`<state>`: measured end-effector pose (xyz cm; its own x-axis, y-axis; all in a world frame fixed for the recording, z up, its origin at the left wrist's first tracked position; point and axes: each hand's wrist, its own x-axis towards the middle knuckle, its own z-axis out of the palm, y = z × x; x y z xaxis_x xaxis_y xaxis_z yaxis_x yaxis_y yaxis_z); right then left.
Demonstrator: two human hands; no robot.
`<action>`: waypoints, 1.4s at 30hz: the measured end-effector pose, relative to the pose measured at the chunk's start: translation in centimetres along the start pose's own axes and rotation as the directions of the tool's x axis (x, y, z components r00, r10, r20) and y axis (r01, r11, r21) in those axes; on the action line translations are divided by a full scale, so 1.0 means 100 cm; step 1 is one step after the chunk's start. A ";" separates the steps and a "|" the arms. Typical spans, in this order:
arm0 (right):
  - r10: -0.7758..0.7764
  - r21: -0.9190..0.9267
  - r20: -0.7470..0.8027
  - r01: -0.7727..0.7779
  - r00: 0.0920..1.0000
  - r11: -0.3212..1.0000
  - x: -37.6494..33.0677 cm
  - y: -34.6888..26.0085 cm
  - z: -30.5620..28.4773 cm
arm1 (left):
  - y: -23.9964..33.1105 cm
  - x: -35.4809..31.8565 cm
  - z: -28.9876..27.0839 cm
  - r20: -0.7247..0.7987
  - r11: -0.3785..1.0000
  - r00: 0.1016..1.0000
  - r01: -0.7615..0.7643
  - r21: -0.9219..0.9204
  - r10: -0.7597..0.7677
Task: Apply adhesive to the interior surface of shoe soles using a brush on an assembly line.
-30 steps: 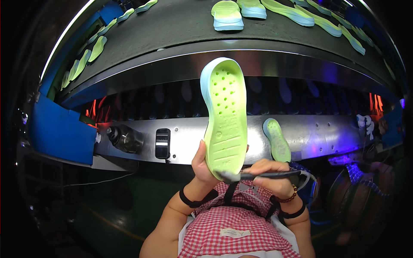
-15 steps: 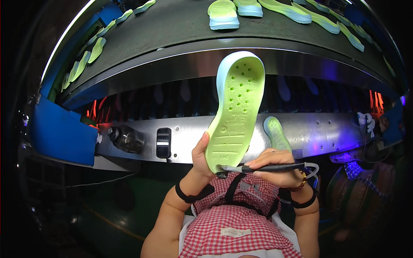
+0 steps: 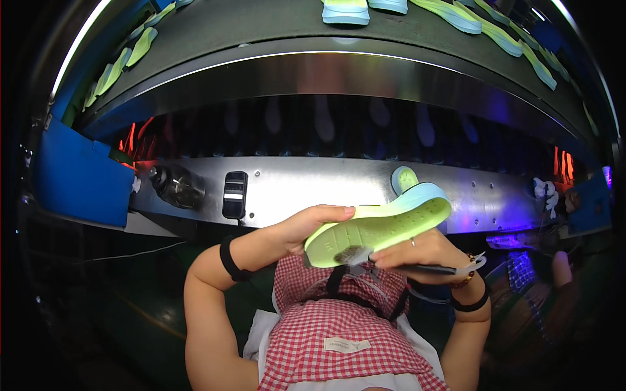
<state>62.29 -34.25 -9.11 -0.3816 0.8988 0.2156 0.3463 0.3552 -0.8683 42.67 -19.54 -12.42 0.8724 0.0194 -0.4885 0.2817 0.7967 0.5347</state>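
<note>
My left hand [image 3: 305, 226] grips a lime-green shoe sole [image 3: 381, 225] with a pale blue rim, tilted nearly flat with its toe to the right. My right hand [image 3: 417, 251] holds a small dark brush [image 3: 362, 255] whose bristles touch the sole's heel end. Both wrists wear black bands. A red-and-white checked apron [image 3: 339, 326] covers my chest below the hands.
A steel machine front [image 3: 306, 186] with a black switch [image 3: 235, 194] and a knob [image 3: 176, 186] faces me. A dark conveyor [image 3: 261, 32] above carries several green and blue soles [image 3: 345, 10]. A blue panel [image 3: 78, 179] stands left. Another sole [image 3: 404, 176] sticks up behind the one I hold.
The sole has swung from upright to nearly flat, toe now pointing right. My left hand turned with it, and the brush stayed at the heel end.
</note>
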 end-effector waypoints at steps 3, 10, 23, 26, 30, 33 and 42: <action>0.004 -0.095 0.093 0.004 0.996 0.995 -0.006 0.004 0.004 | 0.003 -0.004 0.005 -0.061 0.978 0.997 0.057 0.202 -0.045; 0.074 -0.190 0.050 -0.063 0.996 0.980 -0.016 -0.004 -0.020 | 0.009 -0.021 0.012 -0.096 0.969 0.995 0.022 0.246 0.001; 0.215 0.244 -0.088 -0.189 0.973 0.951 -0.015 0.009 0.000 | -0.016 -0.013 -0.025 -0.087 0.985 0.982 -0.164 0.052 0.168; 0.368 0.330 -0.281 -0.271 0.887 0.904 -0.004 0.022 0.022 | -0.028 0.018 -0.010 -0.029 0.938 0.985 -0.170 -0.302 0.169; 0.439 0.410 -0.555 -0.227 0.707 0.883 -0.017 0.055 0.008 | -0.036 0.015 -0.024 -0.036 0.911 0.981 -0.191 -0.366 0.191; 0.463 0.382 -0.704 -0.262 0.539 0.886 -0.019 0.078 0.008 | -0.043 0.023 -0.029 0.017 0.891 0.972 -0.206 -0.405 0.232; 0.281 0.557 -0.679 0.226 0.678 0.799 -0.023 0.025 0.035 | 0.027 -0.039 -0.019 -0.156 0.708 0.703 -0.706 -0.034 0.694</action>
<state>61.03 -36.32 -13.30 0.4203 0.8838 0.2055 -0.2870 0.3444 -0.8939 39.25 -16.29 -10.36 0.7464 0.6606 -0.0798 -0.4300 0.5704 0.6998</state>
